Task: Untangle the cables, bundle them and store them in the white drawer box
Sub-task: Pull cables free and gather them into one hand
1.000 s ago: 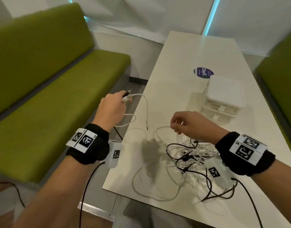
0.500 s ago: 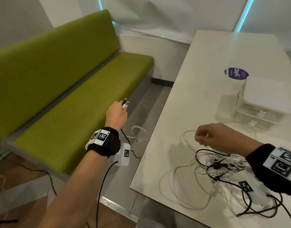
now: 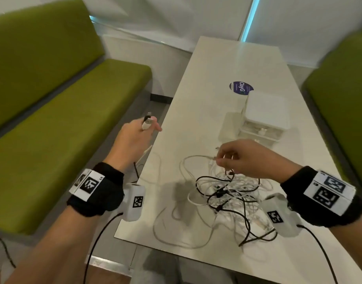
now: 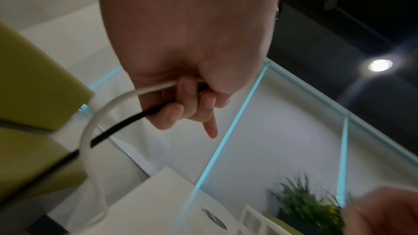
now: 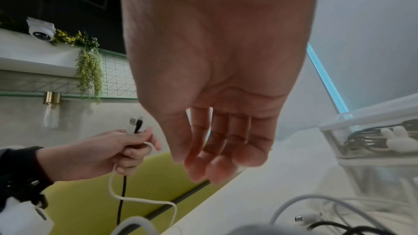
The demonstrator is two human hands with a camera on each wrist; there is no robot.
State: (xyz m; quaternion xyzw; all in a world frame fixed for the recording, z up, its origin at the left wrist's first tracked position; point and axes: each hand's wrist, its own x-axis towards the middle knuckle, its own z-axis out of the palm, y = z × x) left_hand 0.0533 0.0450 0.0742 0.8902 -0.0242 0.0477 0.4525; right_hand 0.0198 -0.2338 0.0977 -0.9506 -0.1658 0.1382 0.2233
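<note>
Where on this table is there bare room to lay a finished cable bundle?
Bare: the table's far end beyond the round sticker, and the left strip beside the white drawer box. Crowded: the cable tangle under the right hand.

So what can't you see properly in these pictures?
- Right hand, head view: curled fingers hide whether it pinches a cable; the right wrist view shows only the palm.
- Cable pile, head view: strands overlap, so which plug belongs to which cable is unclear.
- Drawer box, right wrist view: cut off by the edge, contents blurred.
- Left hand, left wrist view: plugs hidden behind the palm.
</note>
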